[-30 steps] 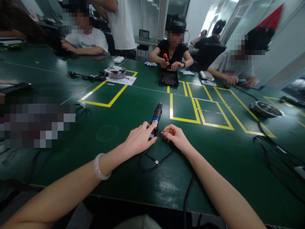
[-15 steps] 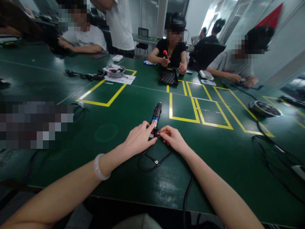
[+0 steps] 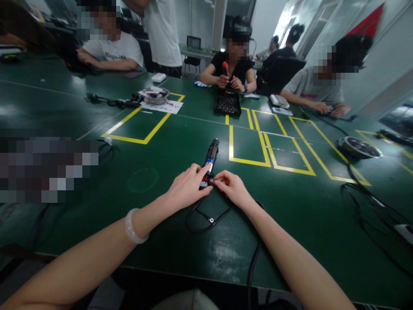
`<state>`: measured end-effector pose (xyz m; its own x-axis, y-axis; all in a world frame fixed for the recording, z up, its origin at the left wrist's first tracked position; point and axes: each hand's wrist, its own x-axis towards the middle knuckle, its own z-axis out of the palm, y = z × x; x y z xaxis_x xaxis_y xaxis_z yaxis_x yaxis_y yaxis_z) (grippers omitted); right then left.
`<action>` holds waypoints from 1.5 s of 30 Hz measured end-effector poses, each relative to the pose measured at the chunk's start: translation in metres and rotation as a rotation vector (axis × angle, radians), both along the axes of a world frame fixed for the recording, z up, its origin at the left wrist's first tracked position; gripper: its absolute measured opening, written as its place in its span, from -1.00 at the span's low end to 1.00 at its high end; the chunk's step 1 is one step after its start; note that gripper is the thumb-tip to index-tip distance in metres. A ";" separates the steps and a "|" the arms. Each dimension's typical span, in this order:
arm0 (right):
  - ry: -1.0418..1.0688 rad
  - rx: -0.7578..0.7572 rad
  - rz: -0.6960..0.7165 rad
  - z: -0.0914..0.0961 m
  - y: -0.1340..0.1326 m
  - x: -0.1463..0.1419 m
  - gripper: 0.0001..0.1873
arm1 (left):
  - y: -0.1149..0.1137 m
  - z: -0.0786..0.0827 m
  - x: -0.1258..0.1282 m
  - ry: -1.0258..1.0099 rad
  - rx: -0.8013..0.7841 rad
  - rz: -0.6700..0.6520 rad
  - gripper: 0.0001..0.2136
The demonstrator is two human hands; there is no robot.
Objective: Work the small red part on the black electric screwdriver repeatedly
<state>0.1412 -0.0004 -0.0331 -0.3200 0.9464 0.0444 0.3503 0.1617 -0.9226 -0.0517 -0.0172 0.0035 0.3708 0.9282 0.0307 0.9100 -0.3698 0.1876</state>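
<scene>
A black electric screwdriver [image 3: 211, 156] with a blue band lies on the green table [image 3: 290, 206], tip pointing away from me. My left hand [image 3: 189, 187] rests on its near end, fingers curled over the body. My right hand [image 3: 231, 188] pinches the small red-and-black part at that same end, where the black cable [image 3: 206, 219] joins. The cable loops toward me and drops over the table's front edge.
Yellow tape rectangles [image 3: 248, 146] mark the table ahead. A black tray [image 3: 228, 104] sits before a person holding a red tool. A metal bowl [image 3: 156, 95] on paper is at far left, a round fan part [image 3: 359, 147] and cables at right. Several people sit around.
My right hand has moved left and closed in on the screwdriver's near end, now touching it beside my left hand. The screwdriver has stayed in place.
</scene>
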 end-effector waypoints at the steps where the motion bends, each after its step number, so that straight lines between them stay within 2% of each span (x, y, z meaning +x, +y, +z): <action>1: 0.009 0.003 -0.007 -0.001 0.000 0.000 -0.82 | 0.000 0.000 0.000 -0.002 0.005 -0.002 -0.35; 8: 0.118 -0.025 -0.007 -0.003 -0.001 -0.006 -0.84 | 0.000 -0.003 0.001 0.004 0.042 -0.007 -0.37; 17: 0.074 0.034 0.044 -0.002 -0.005 -0.007 -0.92 | 0.002 -0.002 0.004 0.011 0.048 0.016 -0.37; 24: -0.009 0.124 0.116 0.002 -0.009 -0.006 -0.71 | 0.008 -0.003 0.003 0.020 0.073 0.027 -0.35; 32: 0.004 0.122 0.122 0.004 -0.012 0.000 -0.69 | 0.015 -0.003 -0.001 0.046 0.093 -0.010 -0.34; 38: 0.012 0.150 0.065 0.006 -0.008 0.009 -0.70 | 0.030 -0.003 -0.021 0.064 0.099 -0.006 -0.30; 45: 0.025 0.220 -0.056 0.007 -0.003 0.018 -0.76 | 0.068 0.001 -0.069 0.083 0.012 0.162 -0.26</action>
